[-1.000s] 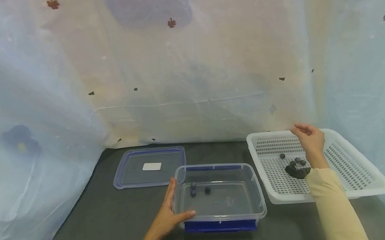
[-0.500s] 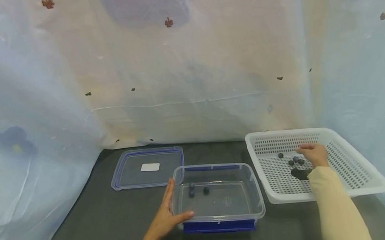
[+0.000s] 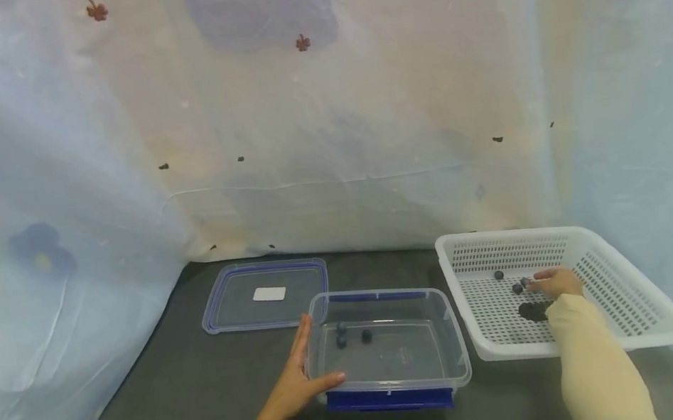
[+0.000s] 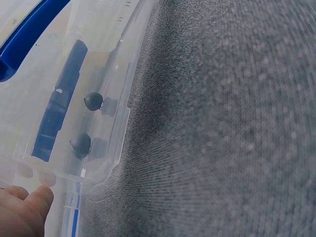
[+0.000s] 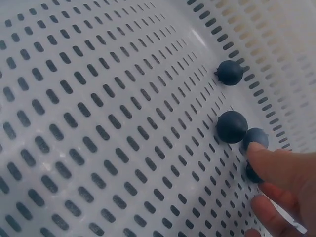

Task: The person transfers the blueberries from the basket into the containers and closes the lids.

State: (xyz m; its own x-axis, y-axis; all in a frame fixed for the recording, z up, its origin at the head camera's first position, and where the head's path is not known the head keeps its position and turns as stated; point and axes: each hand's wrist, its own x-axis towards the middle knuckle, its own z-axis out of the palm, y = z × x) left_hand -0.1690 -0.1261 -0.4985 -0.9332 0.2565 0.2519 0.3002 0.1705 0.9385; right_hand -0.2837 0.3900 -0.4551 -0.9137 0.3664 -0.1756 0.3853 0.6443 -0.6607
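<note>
Right wrist view, two blueberries (image 5: 257, 135), partly behind right grip (image 5: 289, 178)

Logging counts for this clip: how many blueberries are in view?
7. Three blueberries lie in the clear container, two at its left and one further right; four lie in the white basket, one apart and three bunched by the right hand, which could hide another.

Round dark-blue berries (image 5: 232, 127), apparently four, in a white perforated basket (image 3: 493, 310)
</note>
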